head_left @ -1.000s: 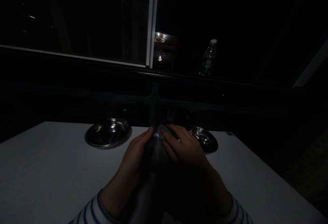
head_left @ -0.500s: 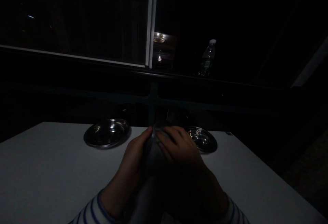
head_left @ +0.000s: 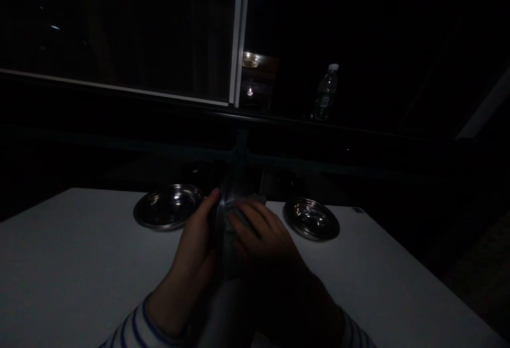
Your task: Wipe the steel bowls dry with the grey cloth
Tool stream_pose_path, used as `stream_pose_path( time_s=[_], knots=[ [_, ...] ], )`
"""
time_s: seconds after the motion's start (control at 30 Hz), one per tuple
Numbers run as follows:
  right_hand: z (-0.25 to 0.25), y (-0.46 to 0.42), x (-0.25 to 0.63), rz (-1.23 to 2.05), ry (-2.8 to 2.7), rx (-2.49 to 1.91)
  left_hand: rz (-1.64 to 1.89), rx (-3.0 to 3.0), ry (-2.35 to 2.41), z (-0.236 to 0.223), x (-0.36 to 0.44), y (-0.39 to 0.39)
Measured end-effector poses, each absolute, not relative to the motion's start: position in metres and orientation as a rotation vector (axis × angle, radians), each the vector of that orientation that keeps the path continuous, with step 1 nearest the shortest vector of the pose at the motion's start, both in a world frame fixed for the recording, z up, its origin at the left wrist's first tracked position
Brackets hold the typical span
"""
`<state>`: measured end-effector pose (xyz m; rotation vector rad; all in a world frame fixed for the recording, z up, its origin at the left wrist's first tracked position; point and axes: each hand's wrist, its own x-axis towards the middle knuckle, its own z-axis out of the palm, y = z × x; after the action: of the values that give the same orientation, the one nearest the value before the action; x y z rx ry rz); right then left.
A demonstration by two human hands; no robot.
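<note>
Both my hands are raised over the middle of a white table, close together. My left hand (head_left: 194, 249) grips the left side of a dark, faintly shiny object (head_left: 223, 193), its thumb pointing up along the edge. The object looks like a metal dish seen nearly edge-on, but it is too dark to be sure. Bunched under the fingers of my right hand (head_left: 265, 234) is a grey cloth (head_left: 229, 255), pressed against that object. A shiny steel plate (head_left: 163, 226) lies beyond my left hand, and another steel plate (head_left: 312, 219) lies beyond the right one.
The white table (head_left: 87, 263) ends at a dark wall with a window frame (head_left: 238, 40). On the ledge stands a plastic bottle (head_left: 326, 93) with a white cap. A small dark label (head_left: 357, 210) marks the table's far right corner. The room is very dim.
Both hands have shifted a little left and the left hand has tilted. The right hand has slid over the object with the cloth, and more of the cloth and the right plate shows.
</note>
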<state>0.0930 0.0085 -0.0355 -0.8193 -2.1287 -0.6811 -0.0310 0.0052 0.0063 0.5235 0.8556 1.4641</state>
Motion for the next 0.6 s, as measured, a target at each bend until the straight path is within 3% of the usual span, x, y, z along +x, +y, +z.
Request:
stream_pose_path(
  time_s=[0.6],
  knots=[
    [-0.035, 0.007, 0.093, -0.688, -2.028, -0.680, 1.473, 0.434, 0.789, 0.005, -0.031, 0.004]
  ],
)
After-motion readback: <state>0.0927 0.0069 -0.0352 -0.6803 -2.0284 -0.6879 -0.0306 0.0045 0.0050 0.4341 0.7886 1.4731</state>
